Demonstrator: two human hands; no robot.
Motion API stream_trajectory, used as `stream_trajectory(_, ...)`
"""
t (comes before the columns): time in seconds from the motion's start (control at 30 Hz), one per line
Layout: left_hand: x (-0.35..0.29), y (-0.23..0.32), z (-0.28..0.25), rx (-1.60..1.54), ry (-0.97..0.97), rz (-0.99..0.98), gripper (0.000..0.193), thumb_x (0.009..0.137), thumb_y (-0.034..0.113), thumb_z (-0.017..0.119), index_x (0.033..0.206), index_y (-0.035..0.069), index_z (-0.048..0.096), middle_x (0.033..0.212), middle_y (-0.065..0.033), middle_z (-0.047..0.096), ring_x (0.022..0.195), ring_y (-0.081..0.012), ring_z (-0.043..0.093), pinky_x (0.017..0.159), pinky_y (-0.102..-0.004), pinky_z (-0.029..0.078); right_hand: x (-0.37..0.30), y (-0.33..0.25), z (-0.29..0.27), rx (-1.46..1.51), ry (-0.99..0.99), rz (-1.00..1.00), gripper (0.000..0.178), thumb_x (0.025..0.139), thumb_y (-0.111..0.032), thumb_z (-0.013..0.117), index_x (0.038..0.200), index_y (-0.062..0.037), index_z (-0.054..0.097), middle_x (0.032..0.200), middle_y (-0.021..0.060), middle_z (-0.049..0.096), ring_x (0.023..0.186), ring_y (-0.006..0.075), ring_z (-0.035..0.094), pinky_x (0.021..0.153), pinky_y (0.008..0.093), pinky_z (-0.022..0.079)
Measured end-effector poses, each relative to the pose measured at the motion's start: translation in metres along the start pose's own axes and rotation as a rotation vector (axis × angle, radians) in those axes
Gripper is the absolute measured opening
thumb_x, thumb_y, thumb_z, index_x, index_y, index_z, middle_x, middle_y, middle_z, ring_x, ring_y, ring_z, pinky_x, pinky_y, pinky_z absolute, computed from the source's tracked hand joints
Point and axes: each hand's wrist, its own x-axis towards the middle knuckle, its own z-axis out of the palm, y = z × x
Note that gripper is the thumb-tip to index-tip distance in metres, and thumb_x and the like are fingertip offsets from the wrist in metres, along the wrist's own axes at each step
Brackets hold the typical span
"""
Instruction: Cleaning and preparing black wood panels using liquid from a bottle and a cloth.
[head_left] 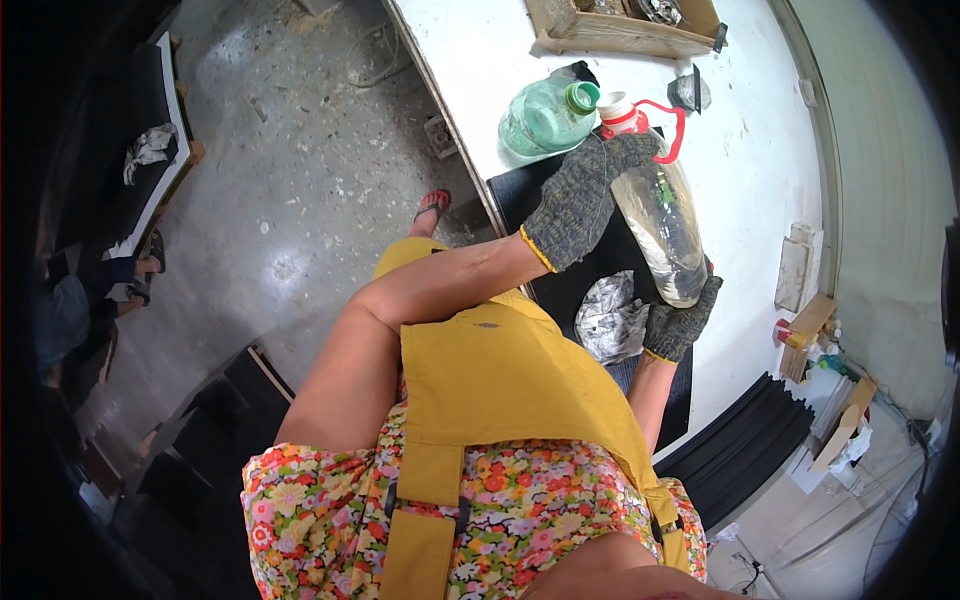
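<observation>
Both my hands wear dark grey knitted gloves with yellow cuffs. Between them is a large clear plastic bottle [662, 225], tilted, with a white mouth, a red collar and a red loop handle. My left hand [585, 195] is closed around it near the neck, hiding part of the shoulder. Under the base, at the near end, my right hand [685, 325] grips it; those fingers are partly hidden. Pale contents or a cloudy coating show through the bottle's wall. A crumpled grey-white cloth [610, 318] lies beside my right hand on a black mat [530, 200].
An open green-tinted bottle [545, 120] stands just beyond my left hand. Farther back are a wooden tray [590, 35] and a small dark-and-clear object [690, 92]. The white table [750, 200] has its edge at my left. Another person's feet [150, 260] show at far left.
</observation>
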Motion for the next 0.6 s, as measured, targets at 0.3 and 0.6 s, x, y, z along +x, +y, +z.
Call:
stream_trajectory(0.3,0.0012,-0.0029,0.0008,0.045,0.024,0.015,0.035,0.088,0.002,0.043,0.119,0.007,0.059,0.118,-0.0143,0.06,0.109,-0.0274,0.057,0.096,-0.0361,0.044,0.0038,-0.0018,-0.0087,-0.046,0.014,-0.081,0.053,0.096,-0.041,0.044,0.128,0.0015,0.049,0.127,0.0145,0.055,0.116,0.0275,0.052,0.101,0.0406,0.04)
stream_trajectory(0.6,-0.001,-0.0105,0.0029,0.108,0.047,0.03,0.037,0.084,0.001,0.051,0.119,0.008,0.059,0.116,-0.0161,0.06,0.108,-0.0317,0.057,0.097,-0.0385,0.044,0.0032,-0.0063,-0.0087,-0.109,0.041,-0.133,0.053,0.095,-0.041,0.045,0.128,0.0012,0.049,0.126,0.0157,0.055,0.116,0.0286,0.052,0.1,0.0409,0.041)
